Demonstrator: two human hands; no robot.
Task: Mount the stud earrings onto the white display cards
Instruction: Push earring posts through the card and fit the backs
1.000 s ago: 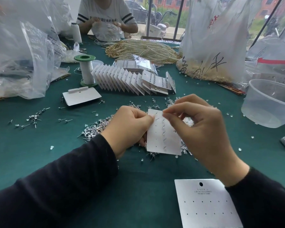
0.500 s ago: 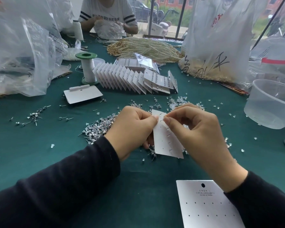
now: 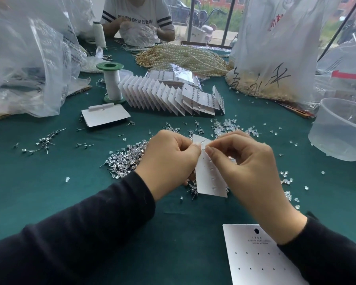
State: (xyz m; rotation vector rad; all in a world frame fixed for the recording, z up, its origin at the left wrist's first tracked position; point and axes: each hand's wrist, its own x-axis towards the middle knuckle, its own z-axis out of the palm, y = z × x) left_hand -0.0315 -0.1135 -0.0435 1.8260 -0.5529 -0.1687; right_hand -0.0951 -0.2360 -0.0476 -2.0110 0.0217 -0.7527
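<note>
Stud earrings (image 3: pixel 125 161) lie heaped on the green table (image 3: pixel 49 192) just left of the left hand (image 3: pixel 169 161), which pinches the upper edge of a white display card (image 3: pixel 211 177) held tilted above the table. The right hand (image 3: pixel 245 167) pinches at the card's top from the other side, thumb and forefinger closed together there. Another blank card (image 3: pixel 255 260) lies flat near the right sleeve.

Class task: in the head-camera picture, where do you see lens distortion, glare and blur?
Head view: wide-angle bending tilts the window frame; daylight glare whitens the plastic bags; the card between left hand and right hand is slightly soft, its studs hard to resolve.
</note>
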